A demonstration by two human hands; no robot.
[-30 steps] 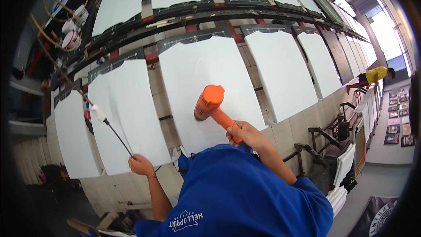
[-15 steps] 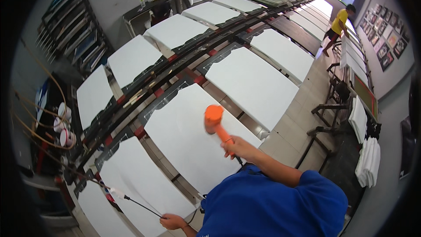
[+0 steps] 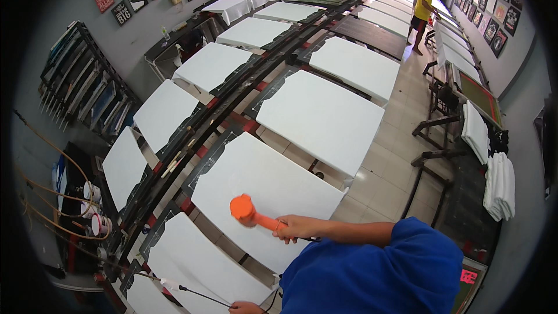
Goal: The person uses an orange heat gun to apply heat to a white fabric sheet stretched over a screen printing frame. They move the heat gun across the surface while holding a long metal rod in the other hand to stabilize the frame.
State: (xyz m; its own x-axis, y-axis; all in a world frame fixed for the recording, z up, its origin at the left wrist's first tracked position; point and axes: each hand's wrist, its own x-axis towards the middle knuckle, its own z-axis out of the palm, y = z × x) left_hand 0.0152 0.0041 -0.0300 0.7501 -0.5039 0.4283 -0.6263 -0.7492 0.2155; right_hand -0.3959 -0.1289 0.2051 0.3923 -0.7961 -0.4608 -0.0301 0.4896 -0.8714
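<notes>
My right hand is wrapped round the handle of an orange hair dryer. Its round body hangs over a white fabric panel stretched on a dark board. At the lower edge my left hand is closed on a black power cord; that hand is partly cut off by the picture's edge. The cord runs left to a white plug connector. Beneath the cord lies another white fabric panel.
More white panels line both sides of a dark central rail. A rack of screens and paint buckets stand left. On the right are folded white cloths and a bench. A person in yellow works far right.
My right hand has swung the hair dryer left and lower in view. My left hand, still on the cord, sits lower. The view has turned, and the far person stands more upright.
</notes>
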